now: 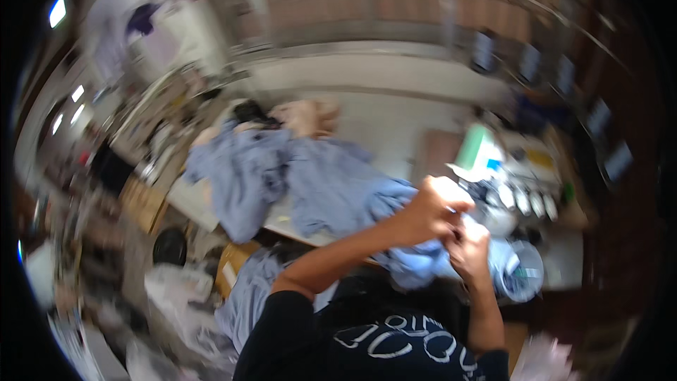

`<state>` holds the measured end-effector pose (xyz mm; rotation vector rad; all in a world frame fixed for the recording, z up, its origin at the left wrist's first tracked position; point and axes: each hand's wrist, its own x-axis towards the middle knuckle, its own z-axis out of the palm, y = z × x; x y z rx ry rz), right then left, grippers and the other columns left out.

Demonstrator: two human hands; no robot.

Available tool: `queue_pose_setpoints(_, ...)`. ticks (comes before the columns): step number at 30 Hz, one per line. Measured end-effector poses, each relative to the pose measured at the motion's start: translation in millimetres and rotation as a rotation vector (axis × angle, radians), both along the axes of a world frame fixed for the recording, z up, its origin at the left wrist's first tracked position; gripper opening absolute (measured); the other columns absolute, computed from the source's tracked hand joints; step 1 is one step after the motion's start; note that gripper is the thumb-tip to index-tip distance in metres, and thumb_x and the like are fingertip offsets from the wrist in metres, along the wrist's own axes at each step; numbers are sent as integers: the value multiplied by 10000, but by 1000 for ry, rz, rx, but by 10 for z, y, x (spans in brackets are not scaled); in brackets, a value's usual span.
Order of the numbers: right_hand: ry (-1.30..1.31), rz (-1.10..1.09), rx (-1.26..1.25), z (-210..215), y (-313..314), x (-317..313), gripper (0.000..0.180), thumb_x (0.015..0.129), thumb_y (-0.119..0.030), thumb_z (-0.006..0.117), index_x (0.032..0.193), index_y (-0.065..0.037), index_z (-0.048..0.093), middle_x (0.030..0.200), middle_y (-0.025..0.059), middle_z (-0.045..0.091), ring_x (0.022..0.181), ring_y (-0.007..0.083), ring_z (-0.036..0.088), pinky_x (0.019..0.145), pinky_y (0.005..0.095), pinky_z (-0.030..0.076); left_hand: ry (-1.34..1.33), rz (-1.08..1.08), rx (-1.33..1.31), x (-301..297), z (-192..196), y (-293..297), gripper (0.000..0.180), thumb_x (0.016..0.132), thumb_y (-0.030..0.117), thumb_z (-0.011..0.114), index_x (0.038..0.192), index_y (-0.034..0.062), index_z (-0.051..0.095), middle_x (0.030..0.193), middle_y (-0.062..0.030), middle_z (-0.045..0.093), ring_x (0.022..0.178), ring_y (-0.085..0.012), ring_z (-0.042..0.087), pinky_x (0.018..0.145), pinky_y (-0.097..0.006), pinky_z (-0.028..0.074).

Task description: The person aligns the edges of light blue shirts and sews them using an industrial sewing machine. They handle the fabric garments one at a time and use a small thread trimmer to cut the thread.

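While both hands bunch the light blue garment (416, 264) at the bench's (395, 127) near edge, I see my left hand (434, 208) clenched on its fabric and my right hand (469, 247) pinching it too, probably to gather it. More blue cloth (282, 176) lies spread leftward.

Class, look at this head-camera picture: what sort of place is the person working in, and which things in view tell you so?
Probably a garment workshop, though the picture is blurred. Light blue garments lie heaped on a white worktable, both hands, left hand and right hand, grip blue cloth, and cluttered benches line the left side.
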<state>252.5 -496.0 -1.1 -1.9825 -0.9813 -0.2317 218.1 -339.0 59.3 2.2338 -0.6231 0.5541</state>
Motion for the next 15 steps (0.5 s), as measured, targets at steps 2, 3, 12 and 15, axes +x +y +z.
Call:
queue_pose_setpoints(2,-191,25,8,-110,-164,23,179,810,-168,615,772,6,637,627,186,584,510,344,554,504,409,429,33,-113,-240,91,-144,-80,219,616,127,710,798,47,618,747,-91,604,694,-281,575,688,-376,420)
queue_pose_setpoints(3,197,-52,-30,171,-212,-172,239,823,-134,562,633,7,528,543,151,496,468,291,473,476,398,347,-272,-120,-331,118,-169,-171,140,672,106,667,778,55,590,684,-91,587,618,-294,565,586,-370,428)
queue_pose_setpoints(12,607,259,-566,285,-819,-411,443,865,-421,567,1086,-38,594,871,182,634,714,318,580,664,413,451,-224,9,251,-229,-689,-543,305,725,136,564,1014,46,600,1121,-183,580,1136,-320,470,896,-421,381)
queue_pose_setpoints(15,437,5,-511,196,-891,-461,557,789,-512,627,1130,-72,598,983,215,638,896,236,610,819,374,443,-253,49,119,-207,-612,-332,299,727,143,571,1008,44,598,1114,-177,569,1102,-330,474,902,-452,354)
